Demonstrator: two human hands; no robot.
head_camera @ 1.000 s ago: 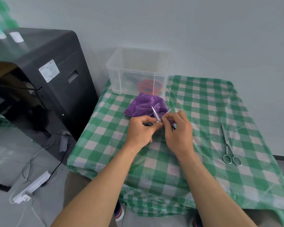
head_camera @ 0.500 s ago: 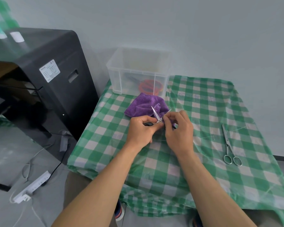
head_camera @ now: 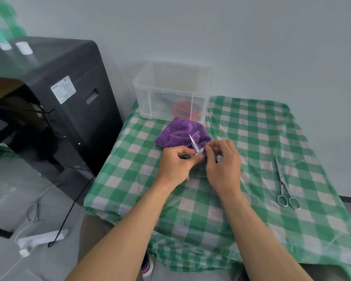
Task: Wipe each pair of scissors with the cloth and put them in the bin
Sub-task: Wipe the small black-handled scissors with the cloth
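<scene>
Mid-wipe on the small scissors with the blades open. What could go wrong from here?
1. The small scissors are spread open; the right hand pinches one blade, and I cannot tell if the purple cloth covers its fingers: possible cut.
2. The left hand holds only the black handle, so the pair might twist or slip.
3. The silver scissors lie apart to the right and could be overlooked.

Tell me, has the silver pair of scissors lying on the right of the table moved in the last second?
No. The silver scissors lie across the same checks of the green tablecloth as before, tips toward the wall.
</scene>
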